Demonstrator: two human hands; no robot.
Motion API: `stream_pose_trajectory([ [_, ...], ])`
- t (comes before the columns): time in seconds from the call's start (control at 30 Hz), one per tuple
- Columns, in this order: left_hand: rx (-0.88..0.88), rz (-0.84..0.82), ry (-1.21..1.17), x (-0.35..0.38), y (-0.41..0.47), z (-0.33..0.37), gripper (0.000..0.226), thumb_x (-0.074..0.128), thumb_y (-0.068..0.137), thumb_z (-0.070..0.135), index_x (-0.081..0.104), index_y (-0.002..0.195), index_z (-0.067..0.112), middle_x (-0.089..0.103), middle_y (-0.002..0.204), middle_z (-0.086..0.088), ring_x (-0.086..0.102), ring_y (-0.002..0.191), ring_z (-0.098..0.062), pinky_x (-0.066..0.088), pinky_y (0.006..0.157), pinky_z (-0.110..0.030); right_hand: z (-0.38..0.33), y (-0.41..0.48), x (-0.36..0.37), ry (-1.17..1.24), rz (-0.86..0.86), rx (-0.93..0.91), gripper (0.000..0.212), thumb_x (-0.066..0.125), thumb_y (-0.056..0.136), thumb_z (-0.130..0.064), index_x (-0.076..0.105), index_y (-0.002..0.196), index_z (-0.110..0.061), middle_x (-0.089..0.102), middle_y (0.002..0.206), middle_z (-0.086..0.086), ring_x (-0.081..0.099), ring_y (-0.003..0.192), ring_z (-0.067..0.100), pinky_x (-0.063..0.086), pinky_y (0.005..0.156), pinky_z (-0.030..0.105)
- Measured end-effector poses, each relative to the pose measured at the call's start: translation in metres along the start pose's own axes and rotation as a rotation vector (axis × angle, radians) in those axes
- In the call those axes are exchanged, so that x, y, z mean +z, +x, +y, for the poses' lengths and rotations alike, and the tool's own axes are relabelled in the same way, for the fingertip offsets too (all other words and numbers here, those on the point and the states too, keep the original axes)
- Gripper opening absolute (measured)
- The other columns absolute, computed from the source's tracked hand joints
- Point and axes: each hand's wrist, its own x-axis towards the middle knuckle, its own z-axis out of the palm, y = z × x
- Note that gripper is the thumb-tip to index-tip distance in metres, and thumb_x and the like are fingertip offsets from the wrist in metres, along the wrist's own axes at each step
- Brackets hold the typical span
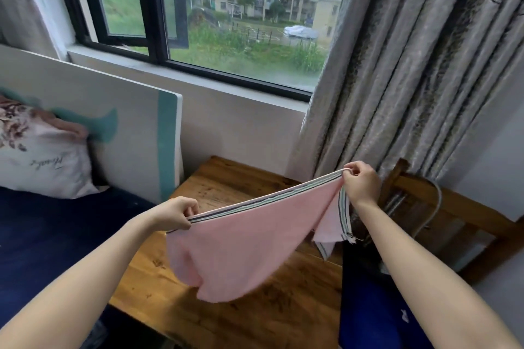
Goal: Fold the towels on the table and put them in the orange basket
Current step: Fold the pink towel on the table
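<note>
While the left grip (177, 214) pinches one end of the striped hem (255, 202) between curled fingers and thumb, the right grip (360, 182) clasps the other end in the same way, higher and farther from the person. Between them the pink towel (241, 244) is held up in the air, its hem stretched in a slanting line from lower left to upper right. The cloth sags below that line in a loose curve, and whether its lowest edge touches anything cannot be told. Just under the right grip a corner of the towel hangs down in a narrow flap, with the striped border running along its edge beside the right forearm. Beneath the towel lies the wooden bench (255, 323), brown and marked with dark specks, set against the wall under the window (226, 22). To its left stands a white and teal headboard (136, 133) with a flowered pillow (37, 161) leaning on it, above a bed (42, 241) covered in dark blue. To the right a grey patterned curtain (411, 65) hangs down behind a wooden chair (467, 224), and a dark blue cloth (377, 309) lies at the bench's near right corner.
</note>
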Motion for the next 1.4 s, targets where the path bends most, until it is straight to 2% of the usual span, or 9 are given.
stream_pose_trajectory([
  [0.23, 0.003, 0.173, -0.110, -0.015, -0.018, -0.021, 0.024, 0.058, 0.068, -0.005, 0.059, 0.066, 0.019, 0.054, 0.063, 0.002, 0.047, 0.059, -0.012, 0.039, 0.059, -0.023, 0.005, 0.026, -0.021, 0.200, 0.217, 0.362, 0.023, 0.054, 0.086, -0.007, 0.063, 0.107, -0.004, 0.066, 0.109, 0.018, 0.059, 0.103, 0.034, 0.045, 0.088, 0.036],
  [0.43, 0.018, 0.386, -0.310, -0.045, -0.032, -0.029, 0.020, 0.070, 0.075, -0.002, 0.067, 0.065, 0.016, 0.061, 0.054, 0.006, 0.051, 0.055, -0.009, 0.041, 0.052, -0.012, 0.019, 0.032, -0.020, 0.335, 0.263, 0.482, 0.019, 0.055, 0.085, -0.004, 0.066, 0.100, -0.002, 0.066, 0.106, 0.021, 0.055, 0.085, 0.023, 0.045, 0.077, 0.032],
  [0.53, 0.040, 0.420, -0.326, -0.055, -0.027, -0.031, 0.030, 0.073, 0.073, 0.000, 0.070, 0.059, 0.026, 0.065, 0.056, 0.006, 0.052, 0.054, -0.003, 0.042, 0.056, -0.013, 0.028, 0.026, -0.017, 0.291, 0.267, 0.497, 0.021, 0.054, 0.083, -0.005, 0.068, 0.099, -0.005, 0.067, 0.106, 0.021, 0.060, 0.092, 0.029, 0.043, 0.076, 0.031],
  [0.63, 0.042, 0.433, -0.326, -0.064, -0.014, -0.033, 0.035, 0.072, 0.074, -0.002, 0.072, 0.057, 0.029, 0.068, 0.068, -0.008, 0.053, 0.062, -0.014, 0.042, 0.063, -0.023, 0.029, 0.018, -0.014, 0.130, 0.263, 0.453, 0.028, 0.048, 0.079, -0.010, 0.069, 0.097, -0.007, 0.066, 0.106, 0.021, 0.057, 0.100, 0.040, 0.044, 0.082, 0.037],
  [0.73, 0.041, 0.448, -0.262, -0.079, 0.013, -0.036, 0.031, 0.070, 0.075, -0.004, 0.068, 0.062, 0.025, 0.065, 0.078, -0.010, 0.056, 0.072, -0.019, 0.040, 0.064, -0.010, 0.035, 0.025, 0.000, -0.037, 0.286, 0.384, 0.044, 0.037, 0.063, -0.024, 0.068, 0.089, -0.007, 0.066, 0.100, 0.025, 0.053, 0.098, 0.044, 0.039, 0.088, 0.041],
  [0.8, 0.045, 0.463, -0.213, -0.089, 0.049, -0.038, 0.021, 0.069, 0.076, -0.003, 0.069, 0.069, 0.016, 0.062, 0.081, -0.009, 0.056, 0.078, -0.022, 0.040, 0.066, -0.013, 0.042, 0.037, 0.018, -0.135, 0.283, 0.371, 0.046, 0.035, 0.061, -0.026, 0.068, 0.087, -0.008, 0.065, 0.097, 0.025, 0.050, 0.101, 0.041, 0.032, 0.091, 0.041],
  [1.0, 0.060, 0.569, 0.013, -0.088, 0.221, -0.046, 0.013, 0.063, 0.080, 0.002, 0.073, 0.088, 0.005, 0.058, 0.093, -0.020, 0.056, 0.094, -0.037, 0.044, 0.084, -0.039, 0.080, 0.094, 0.091, -0.393, 0.084, 0.563, 0.020, 0.052, 0.087, -0.017, 0.068, 0.098, -0.012, 0.060, 0.114, 0.021, 0.045, 0.113, 0.037, 0.031, 0.096, 0.043],
  [1.17, -0.098, 0.434, 0.323, -0.018, 0.316, -0.081, 0.055, 0.063, 0.082, 0.021, 0.047, 0.134, 0.012, 0.038, 0.138, -0.025, 0.030, 0.131, -0.038, 0.025, 0.107, -0.046, 0.122, 0.090, 0.168, -0.533, -0.187, 0.617, 0.052, 0.064, 0.081, -0.024, 0.049, 0.131, -0.018, 0.044, 0.134, 0.023, 0.037, 0.123, 0.040, 0.034, 0.101, 0.047],
  [1.4, -0.153, 0.140, 0.267, 0.109, 0.261, -0.115, 0.055, 0.074, 0.065, 0.009, 0.061, 0.118, 0.009, 0.056, 0.115, -0.026, 0.054, 0.104, -0.043, 0.048, 0.080, -0.049, 0.153, -0.037, 0.189, -0.627, -0.412, 0.839, 0.040, 0.052, 0.090, -0.025, 0.051, 0.128, -0.015, 0.049, 0.125, 0.022, 0.042, 0.116, 0.041, 0.038, 0.094, 0.049],
])
